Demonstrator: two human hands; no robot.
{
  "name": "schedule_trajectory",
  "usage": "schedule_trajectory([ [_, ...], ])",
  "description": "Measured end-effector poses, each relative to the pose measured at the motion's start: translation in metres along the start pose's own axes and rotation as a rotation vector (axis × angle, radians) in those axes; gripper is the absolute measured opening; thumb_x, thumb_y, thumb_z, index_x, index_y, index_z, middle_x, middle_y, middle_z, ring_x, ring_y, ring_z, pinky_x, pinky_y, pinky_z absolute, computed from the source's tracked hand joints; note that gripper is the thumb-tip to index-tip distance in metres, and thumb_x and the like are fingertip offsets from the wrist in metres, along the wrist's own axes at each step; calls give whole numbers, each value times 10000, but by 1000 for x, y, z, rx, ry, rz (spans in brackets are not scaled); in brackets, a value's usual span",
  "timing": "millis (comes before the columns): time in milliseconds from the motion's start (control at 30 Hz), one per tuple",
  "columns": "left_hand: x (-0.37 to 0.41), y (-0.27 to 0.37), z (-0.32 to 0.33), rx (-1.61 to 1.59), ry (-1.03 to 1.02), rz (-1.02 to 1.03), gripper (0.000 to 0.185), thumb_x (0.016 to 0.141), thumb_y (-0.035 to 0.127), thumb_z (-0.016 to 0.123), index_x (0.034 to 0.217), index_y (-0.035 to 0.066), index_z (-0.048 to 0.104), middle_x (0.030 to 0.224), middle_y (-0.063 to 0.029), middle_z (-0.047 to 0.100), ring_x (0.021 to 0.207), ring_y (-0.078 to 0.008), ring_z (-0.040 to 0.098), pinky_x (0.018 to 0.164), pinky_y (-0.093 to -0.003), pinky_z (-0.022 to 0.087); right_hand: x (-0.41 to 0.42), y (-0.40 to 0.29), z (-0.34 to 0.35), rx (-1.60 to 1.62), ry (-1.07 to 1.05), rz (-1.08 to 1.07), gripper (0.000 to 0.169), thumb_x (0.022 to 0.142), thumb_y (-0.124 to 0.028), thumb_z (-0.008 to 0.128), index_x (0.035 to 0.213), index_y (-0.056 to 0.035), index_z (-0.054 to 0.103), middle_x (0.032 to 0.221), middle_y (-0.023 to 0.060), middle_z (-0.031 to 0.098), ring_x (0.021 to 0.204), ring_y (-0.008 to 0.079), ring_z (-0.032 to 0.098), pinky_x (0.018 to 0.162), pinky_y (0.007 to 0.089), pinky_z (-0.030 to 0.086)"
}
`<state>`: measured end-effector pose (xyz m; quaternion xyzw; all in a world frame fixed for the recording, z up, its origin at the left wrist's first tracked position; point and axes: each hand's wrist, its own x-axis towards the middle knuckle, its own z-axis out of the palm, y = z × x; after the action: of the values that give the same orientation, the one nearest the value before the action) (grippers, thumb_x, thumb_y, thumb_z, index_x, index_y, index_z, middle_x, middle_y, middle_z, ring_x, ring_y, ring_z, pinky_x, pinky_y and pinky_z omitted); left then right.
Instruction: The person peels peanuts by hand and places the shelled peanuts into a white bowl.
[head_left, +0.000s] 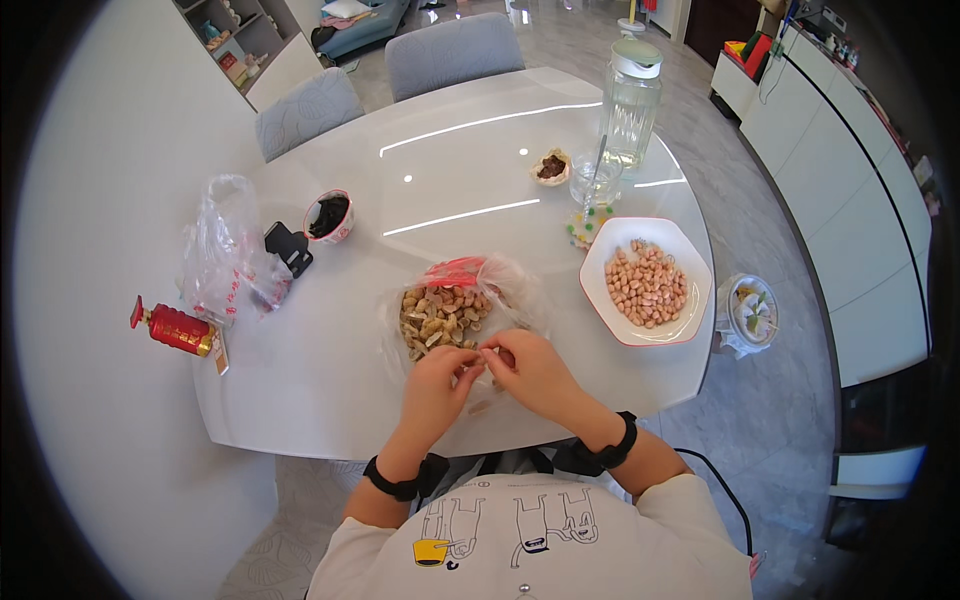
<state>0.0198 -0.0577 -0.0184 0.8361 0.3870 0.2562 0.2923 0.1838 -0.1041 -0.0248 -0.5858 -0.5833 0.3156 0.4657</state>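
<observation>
My left hand (442, 379) and my right hand (525, 371) meet fingertip to fingertip over the near edge of an open plastic bag (517, 289). Both pinch a small item that looks like a peanut; the fingers mostly hide it. Peanuts in shells and shell pieces (442, 319) lie in the bag, just beyond my left hand. To the right, a white hexagonal dish (600, 300) with a red rim holds shelled pink peanuts (646, 285).
A lidded water pitcher (631, 105), a glass (595, 180) with a spoon and a small bowl (551, 168) stand at the back right. At left are a dark-filled bowl (330, 217), a black phone-like stand (289, 247), a clear bag (225, 247) and a red bottle (176, 328). A bin (748, 315) stands beyond the right edge.
</observation>
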Motion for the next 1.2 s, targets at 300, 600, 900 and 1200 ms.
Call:
schedule_trajectory([
  [300, 4, -3, -14, -1324, -130, -505, 220, 919, 138, 604, 1079, -11, 623, 884, -45, 647, 718, -91, 572, 626, -221, 479, 8, -21, 3, 786, -55, 144, 195, 894, -95, 616, 1049, 18, 650, 705, -13, 593, 601, 48, 484, 541, 210, 390],
  [600, 2, -5, -2, -1288, 42, -462, 193, 887, 81, 632, 1055, -15, 625, 918, -77, 674, 787, -134, 653, 706, -265, 562, 7, -12, 10, 609, 45, 74, 174, 876, -72, 631, 1028, 8, 659, 755, -19, 584, 657, 35, 483, 575, 189, 408],
  [900, 4, -2, 7, -1246, 148, -397, 125, 902, 85, 614, 993, -1, 622, 867, -57, 656, 708, -104, 613, 629, -231, 524, 10, -17, 16, 442, 125, -6, 95, 870, -54, 609, 934, 15, 625, 717, 33, 569, 620, 74, 504, 561, 226, 421],
  [1200, 14, -9, 13, -1338, 170, -443, 94, 925, 113, 588, 966, 31, 609, 814, -14, 627, 703, -71, 582, 633, -210, 485, 21, -8, 30, 339, 208, -95, 118, 889, -45, 587, 972, 28, 629, 631, -32, 495, 573, 27, 425, 520, 193, 386],
])
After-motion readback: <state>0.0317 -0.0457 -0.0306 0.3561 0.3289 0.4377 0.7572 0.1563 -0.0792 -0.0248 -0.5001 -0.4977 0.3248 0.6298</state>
